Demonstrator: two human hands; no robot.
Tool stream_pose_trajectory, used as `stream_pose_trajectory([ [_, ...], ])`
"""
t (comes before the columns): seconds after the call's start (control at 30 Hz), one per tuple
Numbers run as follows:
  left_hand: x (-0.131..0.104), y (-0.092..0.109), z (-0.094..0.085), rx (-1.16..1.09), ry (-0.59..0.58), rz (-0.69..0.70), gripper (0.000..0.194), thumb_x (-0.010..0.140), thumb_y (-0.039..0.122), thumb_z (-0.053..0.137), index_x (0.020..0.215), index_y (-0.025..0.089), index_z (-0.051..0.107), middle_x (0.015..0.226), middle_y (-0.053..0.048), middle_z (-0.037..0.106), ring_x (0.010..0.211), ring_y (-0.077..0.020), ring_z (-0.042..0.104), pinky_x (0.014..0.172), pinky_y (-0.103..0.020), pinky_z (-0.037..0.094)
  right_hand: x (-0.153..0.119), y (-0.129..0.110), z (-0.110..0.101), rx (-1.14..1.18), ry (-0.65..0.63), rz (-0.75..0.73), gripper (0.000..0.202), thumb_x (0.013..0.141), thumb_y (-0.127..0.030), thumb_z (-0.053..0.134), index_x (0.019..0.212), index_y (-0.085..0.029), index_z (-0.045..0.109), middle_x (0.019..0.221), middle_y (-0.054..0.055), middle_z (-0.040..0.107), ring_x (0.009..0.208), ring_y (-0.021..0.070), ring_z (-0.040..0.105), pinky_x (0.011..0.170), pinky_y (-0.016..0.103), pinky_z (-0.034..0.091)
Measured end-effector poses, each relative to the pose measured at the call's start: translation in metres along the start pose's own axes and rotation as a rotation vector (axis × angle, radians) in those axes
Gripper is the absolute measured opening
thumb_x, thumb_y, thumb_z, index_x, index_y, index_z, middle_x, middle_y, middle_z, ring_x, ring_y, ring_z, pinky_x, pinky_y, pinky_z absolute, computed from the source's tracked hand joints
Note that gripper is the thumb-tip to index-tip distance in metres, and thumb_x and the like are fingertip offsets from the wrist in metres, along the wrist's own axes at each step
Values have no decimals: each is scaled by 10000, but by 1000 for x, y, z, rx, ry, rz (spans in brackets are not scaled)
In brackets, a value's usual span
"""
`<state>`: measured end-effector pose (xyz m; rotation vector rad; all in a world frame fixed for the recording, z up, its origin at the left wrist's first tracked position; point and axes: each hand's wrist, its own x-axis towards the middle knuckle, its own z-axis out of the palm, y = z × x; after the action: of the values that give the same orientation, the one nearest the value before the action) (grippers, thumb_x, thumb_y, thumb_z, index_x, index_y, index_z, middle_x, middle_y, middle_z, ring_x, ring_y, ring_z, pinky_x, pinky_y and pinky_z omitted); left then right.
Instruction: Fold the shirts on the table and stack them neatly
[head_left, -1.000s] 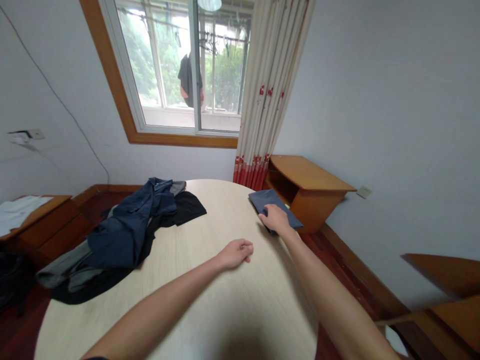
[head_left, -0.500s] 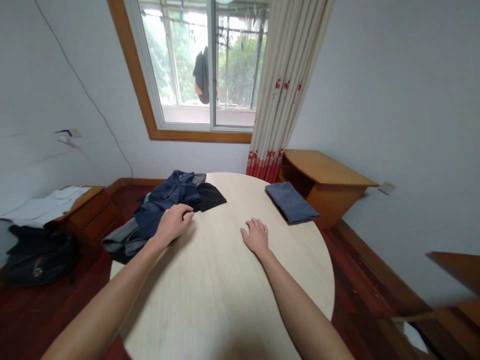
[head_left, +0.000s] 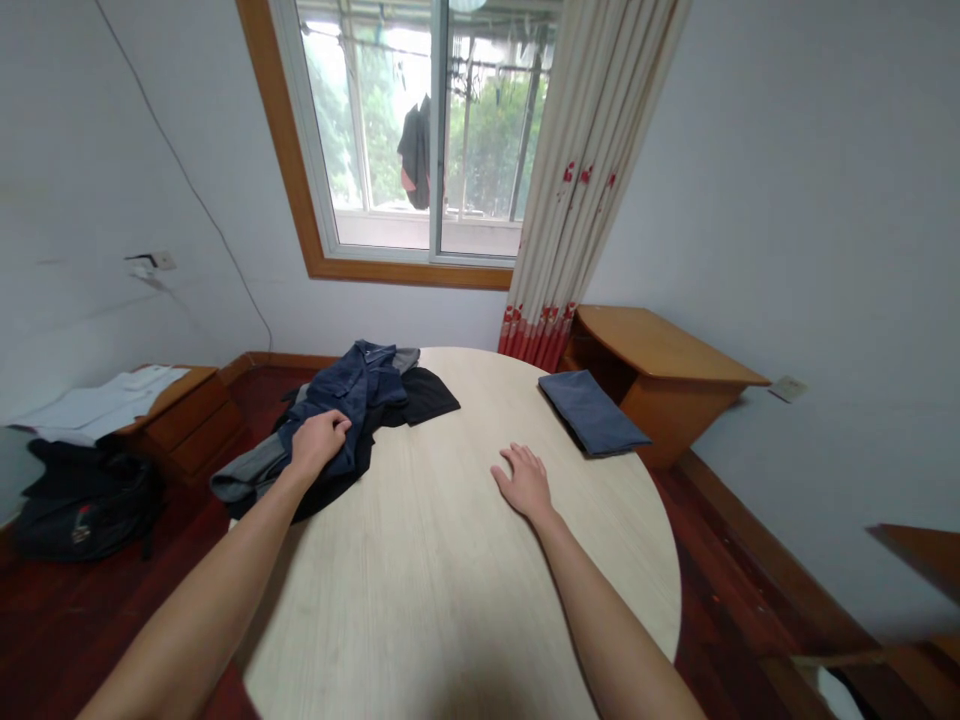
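My left hand [head_left: 321,441] is at the pile of clothes on the table's left side, its fingers closed on a navy blue garment [head_left: 346,385] that has a collar-like edge at its far end. Under and around that garment lie a black garment [head_left: 429,396] and a grey one [head_left: 247,472], all loosely heaped. My right hand [head_left: 525,482] rests palm down on the pale round table [head_left: 435,570], fingers spread and holding nothing. Beyond it to the right lies a neatly folded blue-grey cloth [head_left: 596,413], apart from the hand.
A brown wooden desk [head_left: 660,345] stands behind the table at the right, beside a long curtain [head_left: 585,180] and a window [head_left: 420,150]. At the left are a low wooden cabinet [head_left: 187,420] with papers [head_left: 112,400] on it and a black bag [head_left: 90,500] on the floor.
My left hand has moved left and slightly nearer, from the pile's edge onto the navy garment, and its fingers have closed. My right hand stays on the table. The view has shifted slightly.
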<state>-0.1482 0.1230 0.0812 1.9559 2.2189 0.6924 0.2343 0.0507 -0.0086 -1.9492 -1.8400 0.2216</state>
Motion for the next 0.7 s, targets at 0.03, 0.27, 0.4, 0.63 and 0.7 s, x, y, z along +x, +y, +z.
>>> stream_pose_trajectory([
  [0.03, 1, 7, -6, -111, 70, -12, 229, 863, 337, 541, 894, 220, 735, 947, -92, 754, 925, -271, 669, 827, -350, 505, 0, 1, 0, 14, 3, -4, 451, 933, -387, 537, 1305, -146, 622, 1523, 147, 467, 1451, 316, 350, 1198, 490, 203],
  [0.27, -70, 107, -37, -743, 177, 542, 298, 908, 424, 518, 888, 190, 702, 964, -71, 737, 995, -231, 672, 1026, -375, 464, 7, 9, -1, 552, 74, -4, 553, 952, -564, 420, 1299, -171, 597, 1328, 155, 641, 1279, 280, 555, 1134, 472, 344],
  [0.4, -125, 142, -25, -743, -367, 826, 278, 911, 400, 572, 1048, 216, 730, 1084, -93, 743, 1042, -258, 681, 1015, -400, 491, 6, 6, -10, 1120, -62, 62, 840, 898, -803, 259, 1405, -179, 501, 1195, 140, 713, 1070, 265, 689, 988, 449, 492],
  [0.63, -119, 113, 30, -527, -267, 563, 390, 949, 429, 507, 1224, 191, 649, 1295, -134, 656, 1203, -288, 601, 1081, -451, 429, -6, -5, -26, 1018, -176, -102, 631, 781, -659, 689, 1232, -219, 665, 1346, 98, 644, 1251, 259, 588, 1122, 435, 398],
  [0.7, -115, 100, 46, -404, -231, 495, 468, 922, 457, 550, 1296, 181, 608, 1385, -159, 595, 1302, -322, 526, 1131, -506, 361, -7, -8, -25, 959, -161, -111, 608, 753, -597, 741, 1217, -210, 678, 1327, 109, 654, 1245, 270, 591, 1129, 461, 388],
])
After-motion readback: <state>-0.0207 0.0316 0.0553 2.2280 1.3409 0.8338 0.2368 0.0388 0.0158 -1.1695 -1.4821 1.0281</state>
